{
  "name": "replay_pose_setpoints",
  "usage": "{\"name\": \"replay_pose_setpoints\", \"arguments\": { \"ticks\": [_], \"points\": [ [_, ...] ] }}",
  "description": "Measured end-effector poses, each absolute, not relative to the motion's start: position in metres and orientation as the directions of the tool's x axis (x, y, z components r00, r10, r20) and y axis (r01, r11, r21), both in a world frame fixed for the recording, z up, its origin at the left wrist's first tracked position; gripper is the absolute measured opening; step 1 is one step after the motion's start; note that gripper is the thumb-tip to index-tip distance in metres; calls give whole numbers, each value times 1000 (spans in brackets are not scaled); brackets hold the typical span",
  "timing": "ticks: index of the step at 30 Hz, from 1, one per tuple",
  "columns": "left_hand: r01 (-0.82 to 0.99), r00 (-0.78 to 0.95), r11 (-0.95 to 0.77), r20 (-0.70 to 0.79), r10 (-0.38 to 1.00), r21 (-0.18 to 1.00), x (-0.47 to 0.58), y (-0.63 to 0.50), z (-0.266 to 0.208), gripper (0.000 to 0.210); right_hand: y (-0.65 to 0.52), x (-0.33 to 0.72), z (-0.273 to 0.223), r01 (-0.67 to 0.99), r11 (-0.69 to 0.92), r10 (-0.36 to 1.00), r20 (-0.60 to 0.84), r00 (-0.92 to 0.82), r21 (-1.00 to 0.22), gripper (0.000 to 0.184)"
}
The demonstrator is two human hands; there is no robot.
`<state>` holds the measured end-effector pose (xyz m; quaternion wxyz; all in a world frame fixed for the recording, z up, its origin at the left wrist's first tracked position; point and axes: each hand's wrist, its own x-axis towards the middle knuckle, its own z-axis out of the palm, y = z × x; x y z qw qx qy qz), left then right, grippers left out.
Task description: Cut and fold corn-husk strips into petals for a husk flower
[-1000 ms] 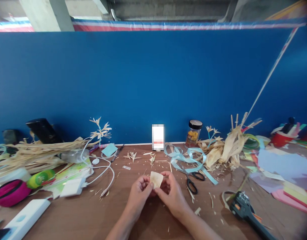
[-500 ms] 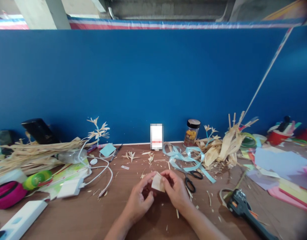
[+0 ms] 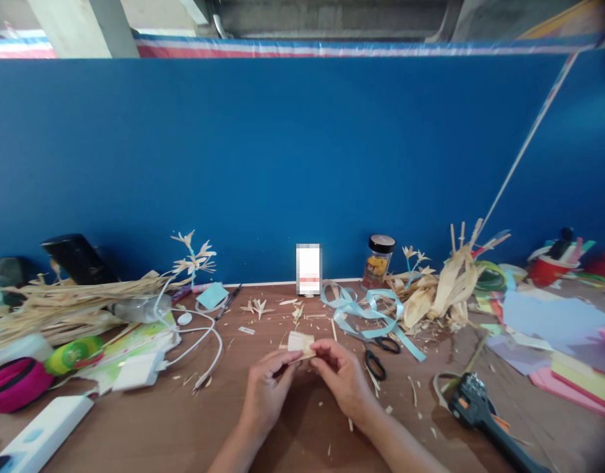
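A small pale piece of corn husk [image 3: 300, 342] is held up between my two hands over the middle of the table. My left hand [image 3: 271, 387] pinches its lower left edge between thumb and fingers. On the other side, my right hand [image 3: 342, 376] grips the right edge with thumb and fingertips. Black-handled scissors [image 3: 375, 363] lie just beyond my right hand, their blades partly under a light blue ribbon [image 3: 388, 322]. Husk scraps and a star-shaped husk flower [image 3: 257, 308] rest on the wood ahead of my hands.
At right lie a glue gun [image 3: 472, 401], coloured paper [image 3: 553, 325] and a husk bundle [image 3: 445, 289]; a lidded jar [image 3: 378, 263] stands behind. At left are dried husk strips [image 3: 80, 292], a white cable [image 3: 216, 335], a charger [image 3: 137, 369] and a power strip [image 3: 48, 433].
The husk piece has shifted slightly left and up and now tilts flatter. My left fingers have closed onto its lower edge, and my right fingers have moved a little left along it.
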<state>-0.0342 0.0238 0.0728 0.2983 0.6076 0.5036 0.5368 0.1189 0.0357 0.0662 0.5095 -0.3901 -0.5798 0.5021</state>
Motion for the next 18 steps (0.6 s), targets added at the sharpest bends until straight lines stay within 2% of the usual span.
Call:
{"name": "replay_pose_setpoints", "arguments": {
  "ticks": [4,10,18],
  "points": [
    [292,-48,-324,352,935,900,-30,22,73,15,37,119,62,-42,184,970,188,-155,-982,16],
    [240,-108,-250,282,953,938,-31,22,72,15,41,118,59,-159,100,980,125,-153,-982,21],
    [263,-146,-264,308,940,928,-29,21,72,11,41,118,59,-186,66,984,94,-151,-980,18]
  ]
}}
